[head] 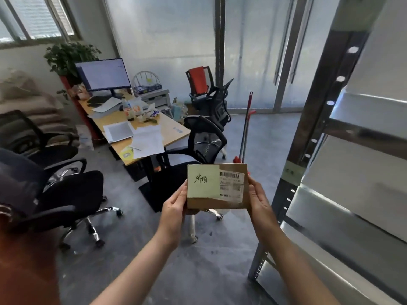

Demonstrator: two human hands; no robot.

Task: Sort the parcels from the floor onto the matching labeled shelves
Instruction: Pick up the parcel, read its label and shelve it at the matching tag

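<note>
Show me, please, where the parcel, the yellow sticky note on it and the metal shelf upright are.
parcel (217, 203): head view, on the bare brown cardboard below the labels.
yellow sticky note (203, 181): head view, on its middle, by the handwriting.
metal shelf upright (317, 137): head view, on the perforated post.

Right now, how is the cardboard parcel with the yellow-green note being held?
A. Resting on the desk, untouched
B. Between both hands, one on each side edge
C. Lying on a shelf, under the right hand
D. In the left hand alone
B: the left hand grips the left edge of the parcel and the right hand grips its right edge, with the parcel raised above the floor.
</note>
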